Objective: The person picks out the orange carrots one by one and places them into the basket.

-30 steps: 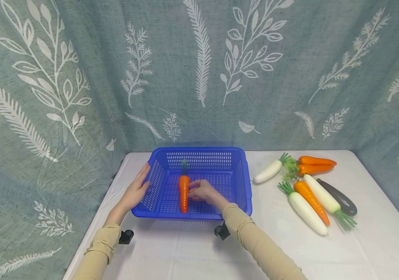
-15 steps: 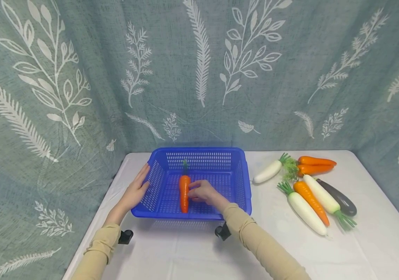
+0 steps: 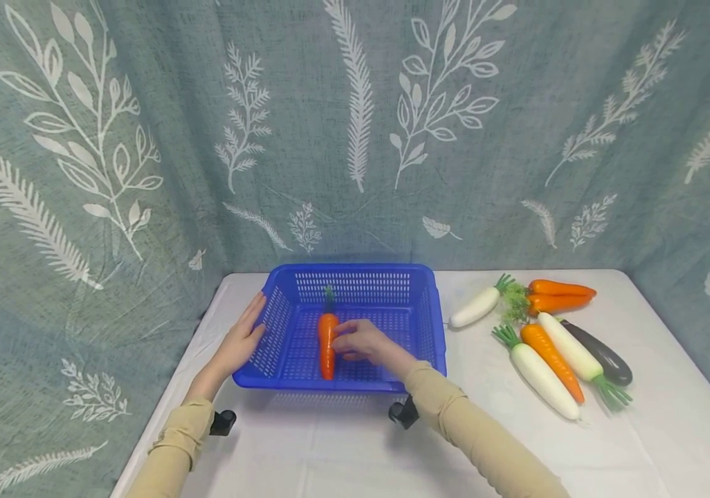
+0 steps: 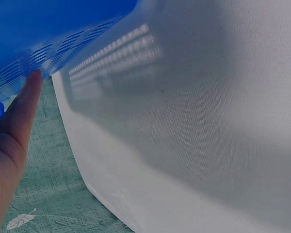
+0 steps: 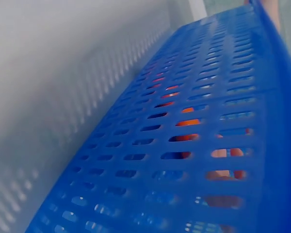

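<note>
An orange carrot (image 3: pixel 326 346) with a green top lies lengthwise inside a blue slotted plastic basket (image 3: pixel 440 332). My left hand (image 3: pixel 239 342) rests its extended fingers against the outside of the basket's left wall; the left wrist view shows a finger (image 4: pixel 29 99) along the slots. Inside the basket, my right hand (image 3: pixel 364 342) reaches over the front rim. Its loosely bent fingertips are right at the carrot's right edge. Through the slots of the basket's front wall (image 5: pixel 276 145), the right wrist view shows only bits of orange and of the hand.
On the right of the white table (image 3: pixel 342 456) lie white radishes (image 3: pixel 544 380), orange carrots (image 3: pixel 553 360) and a dark eggplant (image 3: pixel 601 353). One radish (image 3: pixel 476 308) is near the basket's right side. A green leaf-patterned curtain (image 3: pixel 305 152) hangs behind the table.
My right wrist has shifted slightly to the right, while its fingertips stay beside the carrot. The carrot has barely changed position. My left hand and the basket have not visibly moved.
</note>
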A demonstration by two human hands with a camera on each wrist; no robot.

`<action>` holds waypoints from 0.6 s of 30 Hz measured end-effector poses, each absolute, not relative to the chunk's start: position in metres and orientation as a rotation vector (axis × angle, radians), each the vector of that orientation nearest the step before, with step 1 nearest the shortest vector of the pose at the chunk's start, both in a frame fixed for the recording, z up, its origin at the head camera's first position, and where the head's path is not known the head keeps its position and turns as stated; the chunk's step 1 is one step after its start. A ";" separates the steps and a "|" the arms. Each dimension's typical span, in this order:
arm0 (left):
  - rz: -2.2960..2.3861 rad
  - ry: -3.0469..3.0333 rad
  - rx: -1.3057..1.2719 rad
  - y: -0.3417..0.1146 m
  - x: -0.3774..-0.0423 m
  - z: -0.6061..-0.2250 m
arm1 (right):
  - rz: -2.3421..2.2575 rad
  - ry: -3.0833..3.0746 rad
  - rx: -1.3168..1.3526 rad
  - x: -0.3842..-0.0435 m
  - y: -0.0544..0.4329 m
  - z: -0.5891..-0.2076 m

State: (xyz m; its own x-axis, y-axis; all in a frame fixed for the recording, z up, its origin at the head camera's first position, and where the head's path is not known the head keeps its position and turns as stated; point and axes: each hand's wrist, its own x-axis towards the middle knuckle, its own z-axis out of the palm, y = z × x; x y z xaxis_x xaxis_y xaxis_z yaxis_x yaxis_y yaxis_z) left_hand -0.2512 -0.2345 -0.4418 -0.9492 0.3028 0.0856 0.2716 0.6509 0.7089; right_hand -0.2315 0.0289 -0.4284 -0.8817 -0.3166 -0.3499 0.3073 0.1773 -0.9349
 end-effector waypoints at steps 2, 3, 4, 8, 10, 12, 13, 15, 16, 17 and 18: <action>1.202 2.813 0.490 -0.235 -0.251 -0.443 | -1.744 1.970 0.001 -0.231 0.031 -0.426; 1.201 2.811 0.487 -0.235 -0.251 -0.443 | -1.740 1.959 0.001 -0.230 0.031 -0.425; 1.203 2.808 0.485 -0.235 -0.251 -0.443 | -1.734 1.958 -0.012 -0.231 0.032 -0.426; 1.208 2.805 0.478 -0.235 -0.251 -0.442 | -1.707 1.943 -0.071 -0.231 0.035 -0.427; 1.208 2.805 0.476 -0.235 -0.251 -0.442 | -1.693 1.946 -0.108 -0.230 0.037 -0.426; 1.205 2.801 0.472 -0.235 -0.251 -0.441 | -1.687 1.949 -0.139 -0.228 0.039 -0.424; 1.208 2.797 0.467 -0.235 -0.251 -0.441 | -1.686 1.954 -0.149 -0.228 0.040 -0.423; 1.214 2.791 0.463 -0.234 -0.251 -0.441 | -1.683 1.967 -0.168 -0.227 0.042 -0.422; 1.218 2.784 0.460 -0.234 -0.251 -0.441 | -1.679 1.977 -0.175 -0.226 0.044 -0.421; 1.219 2.783 0.457 -0.234 -0.251 -0.441 | -1.675 1.989 -0.185 -0.226 0.045 -0.421; 1.221 2.781 0.454 -0.234 -0.251 -0.442 | -1.668 2.003 -0.198 -0.226 0.047 -0.420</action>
